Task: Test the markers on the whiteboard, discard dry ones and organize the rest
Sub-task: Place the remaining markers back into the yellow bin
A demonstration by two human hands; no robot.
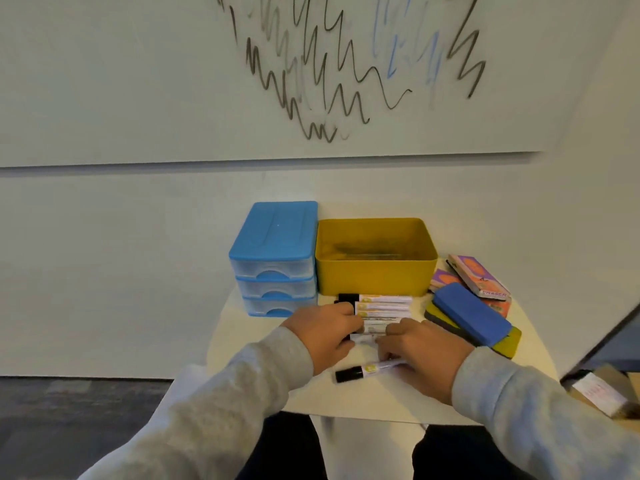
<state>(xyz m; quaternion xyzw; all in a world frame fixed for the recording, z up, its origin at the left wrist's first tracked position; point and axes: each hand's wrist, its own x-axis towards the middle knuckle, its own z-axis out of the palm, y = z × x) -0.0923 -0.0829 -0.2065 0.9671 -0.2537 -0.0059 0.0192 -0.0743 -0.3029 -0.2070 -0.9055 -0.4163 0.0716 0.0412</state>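
Whiteboard [173, 81]: covered in black, grey and faint blue test squiggles; its top is cut off by the frame, so how many strokes there are cannot be judged.
Table [242, 375]: small and pale, crowded toward its back edge; its right edge is partly hidden by a blurred dark shape.
Yellow bin [375, 275]: open, at the back edge in the middle; dark long shapes lie inside, too blurred to name. Risk: if this is the discard bin, a working marker dropped in by mistake would be lost among them.
Blue drawer unit [273, 261]: three drawers, all closed, at the back left corner, touching the bin; contents not visible.
Erasers [471, 313]: stacked loosely at the right edge; a nudge from the right sleeve could slide them off.
Left hand [322, 337]: fingers curled down on the left ends of the row, hiding the caps; I cannot tell whether it grips any one of them.
Right hand [419, 355]: lying over the right ends, fingers together, pressing rather than clearly clamping.
Marker row [381, 308]: side by side just in front of the bin; squaring them between the hands could roll one out.
Loose marker [367, 370]: black cap, near the front edge, its tail under the right hand; likeliest to roll off.
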